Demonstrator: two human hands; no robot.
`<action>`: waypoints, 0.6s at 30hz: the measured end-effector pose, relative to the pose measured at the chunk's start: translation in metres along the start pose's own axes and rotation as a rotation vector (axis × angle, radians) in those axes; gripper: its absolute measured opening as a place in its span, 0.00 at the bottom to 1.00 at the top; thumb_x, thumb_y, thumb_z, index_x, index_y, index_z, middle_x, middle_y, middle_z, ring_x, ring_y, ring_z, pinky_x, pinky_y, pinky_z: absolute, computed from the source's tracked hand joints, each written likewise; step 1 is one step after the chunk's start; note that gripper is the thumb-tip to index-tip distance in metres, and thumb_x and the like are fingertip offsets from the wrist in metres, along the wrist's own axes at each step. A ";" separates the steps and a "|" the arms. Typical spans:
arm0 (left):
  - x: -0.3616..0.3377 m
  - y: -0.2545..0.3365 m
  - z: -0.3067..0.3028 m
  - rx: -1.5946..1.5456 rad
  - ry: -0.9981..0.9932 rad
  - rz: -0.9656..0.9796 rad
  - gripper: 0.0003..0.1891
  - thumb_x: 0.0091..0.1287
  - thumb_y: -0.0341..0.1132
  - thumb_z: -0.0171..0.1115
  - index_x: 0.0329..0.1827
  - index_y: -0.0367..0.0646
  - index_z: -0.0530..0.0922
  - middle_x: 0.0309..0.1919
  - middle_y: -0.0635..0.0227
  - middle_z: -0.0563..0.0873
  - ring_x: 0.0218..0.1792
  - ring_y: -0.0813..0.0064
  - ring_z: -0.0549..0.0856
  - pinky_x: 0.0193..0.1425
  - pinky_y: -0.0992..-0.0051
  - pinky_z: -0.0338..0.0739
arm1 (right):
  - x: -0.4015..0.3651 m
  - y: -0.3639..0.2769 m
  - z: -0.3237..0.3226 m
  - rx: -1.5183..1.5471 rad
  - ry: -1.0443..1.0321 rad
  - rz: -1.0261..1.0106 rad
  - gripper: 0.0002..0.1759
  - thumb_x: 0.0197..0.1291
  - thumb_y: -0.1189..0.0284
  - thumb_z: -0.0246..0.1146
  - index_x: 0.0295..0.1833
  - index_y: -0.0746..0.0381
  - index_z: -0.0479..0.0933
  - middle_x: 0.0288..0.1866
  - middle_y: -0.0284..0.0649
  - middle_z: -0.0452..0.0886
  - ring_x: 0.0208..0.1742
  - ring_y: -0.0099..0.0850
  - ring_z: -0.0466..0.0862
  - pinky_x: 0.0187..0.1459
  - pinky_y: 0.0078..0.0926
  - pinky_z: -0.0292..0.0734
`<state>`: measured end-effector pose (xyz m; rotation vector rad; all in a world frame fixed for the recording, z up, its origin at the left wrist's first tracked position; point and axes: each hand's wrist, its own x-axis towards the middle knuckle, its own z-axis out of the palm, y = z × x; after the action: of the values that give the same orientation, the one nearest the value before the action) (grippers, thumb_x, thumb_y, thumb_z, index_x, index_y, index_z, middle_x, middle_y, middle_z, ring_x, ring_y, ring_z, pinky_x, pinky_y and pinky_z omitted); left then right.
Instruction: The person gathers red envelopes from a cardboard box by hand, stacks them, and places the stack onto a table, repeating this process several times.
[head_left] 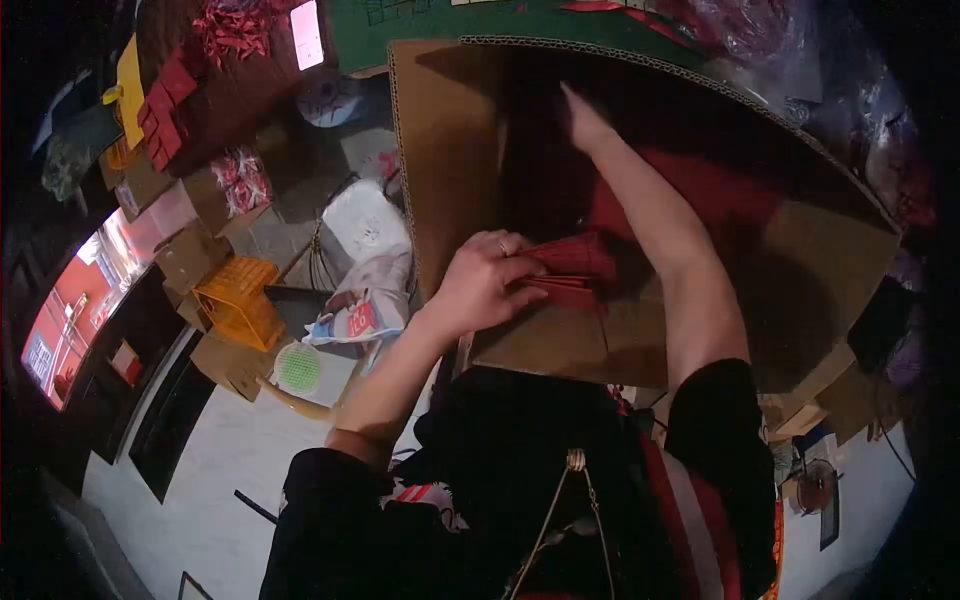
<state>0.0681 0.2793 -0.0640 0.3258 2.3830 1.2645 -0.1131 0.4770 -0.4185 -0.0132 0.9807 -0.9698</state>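
My left hand, with a ring on one finger, grips a bundle of flat red folded pieces, which look like card or fabric. The bundle is at the near left side of a large open cardboard box. Deep inside that box is my right hand, near its dark far wall. Motion blurs its fingers, and I cannot make out anything in them. More red material lies in the box beneath my right forearm.
A white plastic bag with printing lies left of the box. Beyond it stands an orange crate. A lit phone and red bundles are at upper left. Clear plastic wrapping lies behind the box at upper right.
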 end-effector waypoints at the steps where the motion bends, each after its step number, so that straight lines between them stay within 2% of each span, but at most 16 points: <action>1: -0.001 -0.001 -0.001 0.011 0.014 -0.003 0.12 0.47 0.37 0.73 0.33 0.45 0.84 0.36 0.63 0.83 0.40 0.59 0.82 0.47 0.63 0.75 | -0.013 -0.014 0.047 -0.377 0.415 -0.027 0.33 0.67 0.66 0.48 0.75 0.63 0.53 0.76 0.48 0.57 0.74 0.43 0.61 0.73 0.36 0.56; 2: -0.001 -0.003 -0.002 0.001 -0.004 0.002 0.12 0.48 0.37 0.73 0.34 0.45 0.83 0.36 0.63 0.82 0.41 0.59 0.81 0.48 0.62 0.75 | -0.022 -0.023 0.077 -0.755 0.828 -0.053 0.33 0.68 0.66 0.47 0.76 0.63 0.51 0.77 0.47 0.55 0.75 0.42 0.61 0.74 0.37 0.55; 3: -0.002 -0.003 -0.002 -0.009 -0.001 -0.003 0.12 0.48 0.37 0.73 0.34 0.45 0.83 0.36 0.63 0.82 0.41 0.59 0.81 0.48 0.62 0.75 | -0.023 -0.020 0.076 -0.760 0.822 -0.044 0.33 0.68 0.66 0.47 0.76 0.63 0.51 0.77 0.47 0.55 0.75 0.42 0.61 0.74 0.37 0.55; 5: -0.002 -0.004 -0.003 0.013 0.012 0.009 0.11 0.49 0.37 0.72 0.34 0.45 0.83 0.37 0.64 0.82 0.42 0.59 0.81 0.48 0.62 0.74 | -0.027 -0.017 0.061 -1.157 0.826 -0.099 0.32 0.69 0.65 0.44 0.77 0.61 0.49 0.78 0.47 0.53 0.76 0.43 0.59 0.74 0.38 0.53; 6: -0.002 -0.005 -0.003 0.007 0.022 0.008 0.11 0.49 0.37 0.72 0.34 0.45 0.83 0.37 0.64 0.82 0.42 0.59 0.81 0.48 0.62 0.74 | -0.029 -0.016 0.052 -1.169 0.822 -0.095 0.32 0.69 0.65 0.44 0.77 0.61 0.49 0.78 0.47 0.53 0.76 0.43 0.59 0.74 0.38 0.53; 11: -0.007 -0.008 -0.004 0.022 -0.035 0.047 0.13 0.50 0.39 0.71 0.36 0.45 0.82 0.38 0.63 0.81 0.42 0.59 0.80 0.48 0.62 0.73 | -0.041 -0.027 0.024 -1.500 1.109 -0.241 0.32 0.71 0.60 0.44 0.77 0.58 0.50 0.78 0.45 0.54 0.76 0.44 0.58 0.75 0.37 0.51; 12: -0.008 -0.010 -0.002 0.027 -0.023 0.055 0.13 0.50 0.39 0.71 0.36 0.44 0.82 0.39 0.63 0.81 0.43 0.59 0.80 0.48 0.62 0.73 | -0.044 -0.032 0.027 -1.506 1.108 -0.238 0.32 0.71 0.60 0.44 0.77 0.58 0.50 0.78 0.45 0.54 0.76 0.44 0.58 0.75 0.37 0.51; 14: -0.008 -0.009 -0.003 0.061 -0.008 0.061 0.12 0.49 0.38 0.71 0.35 0.44 0.82 0.40 0.64 0.81 0.44 0.60 0.79 0.48 0.62 0.73 | -0.067 -0.073 0.069 -0.939 1.060 -0.128 0.33 0.70 0.53 0.47 0.76 0.55 0.54 0.77 0.46 0.57 0.74 0.46 0.59 0.73 0.39 0.56; 18: -0.010 -0.011 -0.003 0.103 0.029 0.096 0.12 0.49 0.38 0.70 0.34 0.44 0.82 0.40 0.64 0.81 0.43 0.60 0.79 0.48 0.62 0.73 | -0.071 -0.072 0.083 -1.100 0.995 -0.140 0.32 0.69 0.55 0.49 0.75 0.57 0.57 0.76 0.45 0.58 0.73 0.47 0.62 0.72 0.39 0.58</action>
<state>0.0754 0.2666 -0.0692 0.4608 2.4889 1.1978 -0.1180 0.4504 -0.2903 -0.5670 2.3673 -0.4035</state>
